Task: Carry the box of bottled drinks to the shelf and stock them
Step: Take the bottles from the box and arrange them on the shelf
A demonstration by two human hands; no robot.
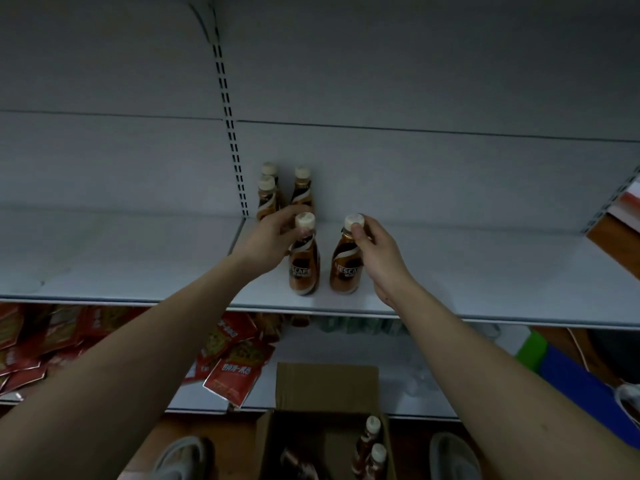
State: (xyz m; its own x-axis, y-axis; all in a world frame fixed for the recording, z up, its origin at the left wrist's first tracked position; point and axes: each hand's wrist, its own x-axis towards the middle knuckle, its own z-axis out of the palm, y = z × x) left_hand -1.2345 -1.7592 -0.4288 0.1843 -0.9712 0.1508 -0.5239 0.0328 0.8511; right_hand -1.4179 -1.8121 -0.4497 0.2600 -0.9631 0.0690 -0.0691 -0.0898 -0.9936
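White metal shelf [450,271] spans the view, with red snack packets [232,375] on the level below. On the floor beneath stands the open cardboard box [327,389], with a few bottles [372,441] upright in its right side. Three bottles [301,188] stand at the back of the shelf. Nearer the front edge, the left hand [273,237] grips the neck of one brown bottle [304,268] and the right hand [377,254] grips another bottle [346,268] just beside it, both upright on the shelf.
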